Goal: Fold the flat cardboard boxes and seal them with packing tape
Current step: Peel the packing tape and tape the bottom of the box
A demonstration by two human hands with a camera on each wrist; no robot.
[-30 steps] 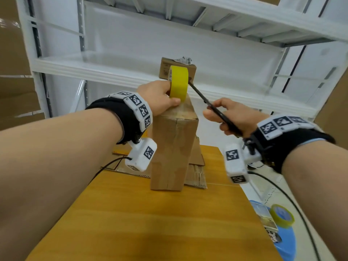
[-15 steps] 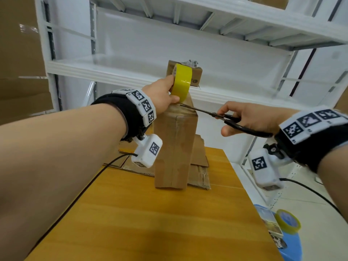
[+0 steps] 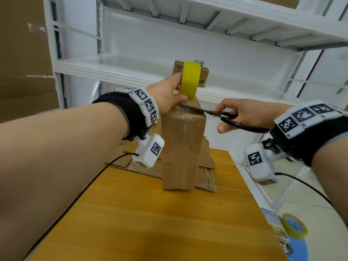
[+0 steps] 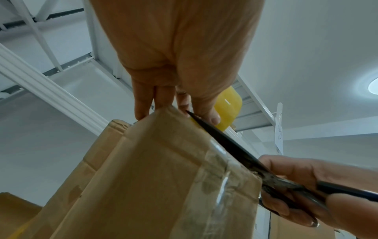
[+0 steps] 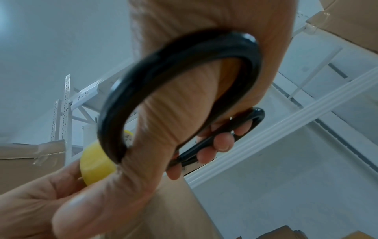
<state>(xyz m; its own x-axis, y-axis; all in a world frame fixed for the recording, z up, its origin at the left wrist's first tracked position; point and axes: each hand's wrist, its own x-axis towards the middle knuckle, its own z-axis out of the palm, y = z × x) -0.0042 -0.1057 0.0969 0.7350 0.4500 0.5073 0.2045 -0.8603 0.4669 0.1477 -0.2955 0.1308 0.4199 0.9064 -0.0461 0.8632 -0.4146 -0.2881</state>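
From the head camera I see the cardboard box (image 3: 182, 147) standing upright on end on the wooden table (image 3: 169, 223), tall and narrow, its brown face creased, with clear tape running down the middle seam and over the top. Behind its base lie flat cardboard sheets (image 3: 205, 172). My left hand (image 3: 165, 97) grips the yellow tape roll (image 3: 189, 80) on edge just above the box's top far corner, thumb on the near side. My right hand (image 3: 243, 113) holds the black scissors (image 3: 222, 117), fingers curled through the handles, blades lying across the box top and pointing at the roll. On the white shelf (image 3: 113, 68) behind sits a small carton (image 3: 204, 78). Low right, a blue stool (image 3: 299, 249) carries a second, greenish tape roll (image 3: 293, 225).

From the left wrist, the fingers (image 4: 143, 100) touch the box's (image 4: 153, 177) top edge; the scissors' (image 4: 235, 148) tip lies right at them, beside the roll (image 4: 229, 103). Glossy tape wrinkles over the box corner.

From the right wrist, thumb and fingers (image 5: 223, 140) sit curled through the scissor (image 5: 184, 80) loops; I cannot tell whether the blades are parted. The left hand (image 5: 40, 198) pinches the roll (image 5: 94, 163).
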